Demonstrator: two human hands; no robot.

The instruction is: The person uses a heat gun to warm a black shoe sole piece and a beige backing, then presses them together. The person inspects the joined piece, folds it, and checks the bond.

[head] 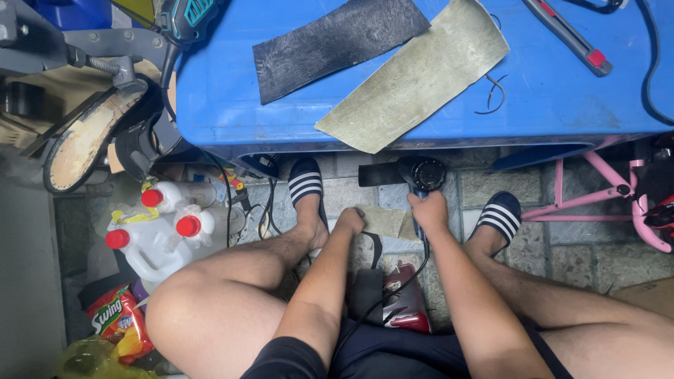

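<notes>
Both of your hands are down at the floor between your feet: your right hand point(430, 210) is wrapped tight around the handle of a black power grinder point(420, 175) whose head sits just ahead of your knuckles, while your left hand point(349, 221) is curled onto the edge of a small tan sheet piece point(385, 222) lying just beside it. The grinder's disc and your fingertips are hard to make out. Up on the blue counter point(562, 91) lie two sheets, one dark sheet point(337, 42) and one greenish sheet point(421, 74).
</notes>
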